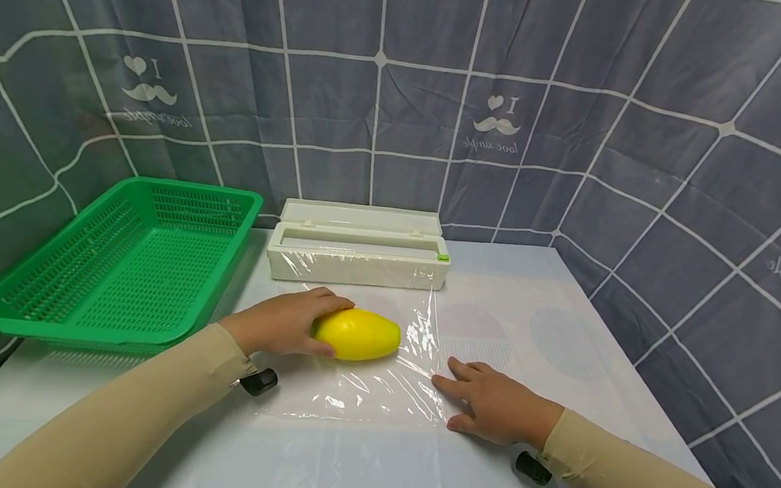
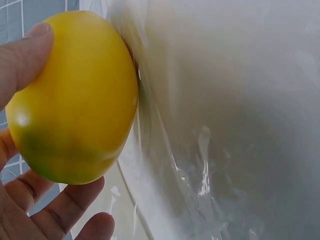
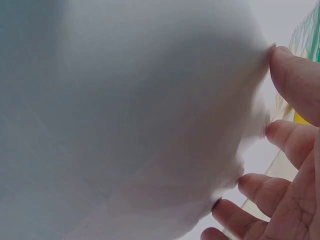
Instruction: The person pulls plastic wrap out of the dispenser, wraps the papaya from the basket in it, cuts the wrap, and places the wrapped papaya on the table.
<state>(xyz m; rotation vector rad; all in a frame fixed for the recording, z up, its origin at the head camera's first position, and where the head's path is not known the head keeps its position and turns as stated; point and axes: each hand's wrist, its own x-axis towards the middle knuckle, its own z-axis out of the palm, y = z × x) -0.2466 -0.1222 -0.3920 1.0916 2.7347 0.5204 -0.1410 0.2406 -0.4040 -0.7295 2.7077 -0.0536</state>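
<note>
A smooth yellow fruit (image 1: 358, 335), mango-like and tinged green at one end, lies on a sheet of cling film (image 1: 356, 396) spread over the table. My left hand (image 1: 289, 320) grips its left end; in the left wrist view the thumb (image 2: 30, 55) is on one side and the fingers curve round the other. My right hand (image 1: 498, 402) has its fingers spread, with fingertips down at the film's right edge. In the right wrist view those fingertips (image 3: 282, 132) touch the white surface. Behind the fruit stands a white cling film dispenser (image 1: 356, 270), its lid raised, with film running from its front.
A green plastic basket (image 1: 207, 302) with slotted walls stands at the table's left. The table (image 1: 564, 337) has a white patterned cover. A grey checked curtain (image 1: 333, 107) hangs behind it and along the right side.
</note>
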